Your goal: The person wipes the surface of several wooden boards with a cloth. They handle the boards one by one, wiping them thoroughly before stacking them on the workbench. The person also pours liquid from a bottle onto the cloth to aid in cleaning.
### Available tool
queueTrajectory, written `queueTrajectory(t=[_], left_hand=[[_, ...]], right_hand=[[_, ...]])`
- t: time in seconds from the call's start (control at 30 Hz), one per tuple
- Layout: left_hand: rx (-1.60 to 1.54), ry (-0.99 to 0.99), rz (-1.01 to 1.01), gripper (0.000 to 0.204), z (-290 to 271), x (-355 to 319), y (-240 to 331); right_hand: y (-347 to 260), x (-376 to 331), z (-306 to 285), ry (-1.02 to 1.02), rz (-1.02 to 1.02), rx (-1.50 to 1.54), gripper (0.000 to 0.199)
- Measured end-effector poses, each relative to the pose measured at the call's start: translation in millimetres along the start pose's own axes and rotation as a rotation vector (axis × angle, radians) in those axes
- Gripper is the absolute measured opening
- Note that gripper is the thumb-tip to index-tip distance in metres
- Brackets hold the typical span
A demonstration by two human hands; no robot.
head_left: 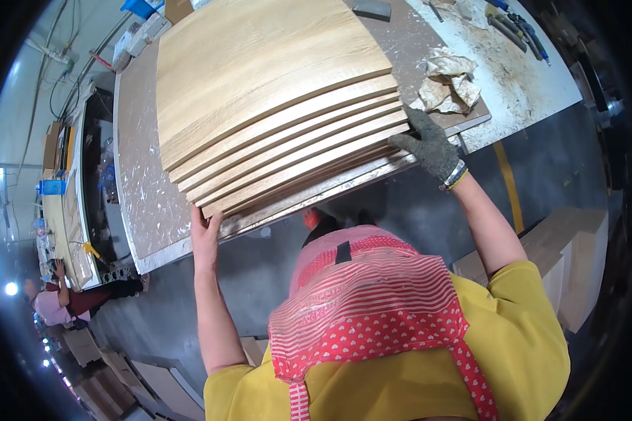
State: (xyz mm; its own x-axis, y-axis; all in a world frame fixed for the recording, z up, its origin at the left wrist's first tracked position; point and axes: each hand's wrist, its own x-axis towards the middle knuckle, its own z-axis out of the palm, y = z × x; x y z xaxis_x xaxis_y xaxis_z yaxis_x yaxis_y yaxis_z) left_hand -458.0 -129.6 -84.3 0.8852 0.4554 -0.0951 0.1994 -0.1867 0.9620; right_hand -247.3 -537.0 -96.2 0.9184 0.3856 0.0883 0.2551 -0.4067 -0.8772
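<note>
A stack of several pale wooden boards [274,63] lies on the worktable [144,203], their near edges stepped like stairs. My left hand [205,237], bare, grips the near left corner of the lowest stepped board [295,172], with the thumb on its front edge and the fingers partly hidden. At that board's right end, my right hand [432,144] in a dark grey work glove holds the corner, its thumb along the near edge. Beneath this board more edges show in shadow. Both forearms reach forward from the lower part of the head view.
Right of the stack lies a crumpled, stained cloth [451,81]. Hand tools [519,31] rest on the white table at the far right. Panels [565,259] stand on the floor behind my right arm. Another person [63,302] is at a bench on the left.
</note>
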Motion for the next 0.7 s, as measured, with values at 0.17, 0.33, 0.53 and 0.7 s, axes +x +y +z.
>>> queueTrajectory(t=[0.17, 0.33, 0.53, 0.7], left_hand=[[-0.038, 0.107, -0.048, 0.043, 3, -2, 1], [0.019, 0.235, -0.062, 0.034, 7, -1, -3], [0.076, 0.292, -0.08, 0.039, 9, 3, -4], [-0.124, 0.12, -0.148, 0.08, 16, -8, 6]], right_hand=[[-11, 5, -5, -0.07, 0.022, -0.06, 0.051], [5, 5, -1, -0.032, -0.289, -0.367, 0.042], [19, 16, 6, 0.022, -0.387, -0.444, 0.033], [3, 3, 3, -0.007, -0.039, -0.176, 0.045]])
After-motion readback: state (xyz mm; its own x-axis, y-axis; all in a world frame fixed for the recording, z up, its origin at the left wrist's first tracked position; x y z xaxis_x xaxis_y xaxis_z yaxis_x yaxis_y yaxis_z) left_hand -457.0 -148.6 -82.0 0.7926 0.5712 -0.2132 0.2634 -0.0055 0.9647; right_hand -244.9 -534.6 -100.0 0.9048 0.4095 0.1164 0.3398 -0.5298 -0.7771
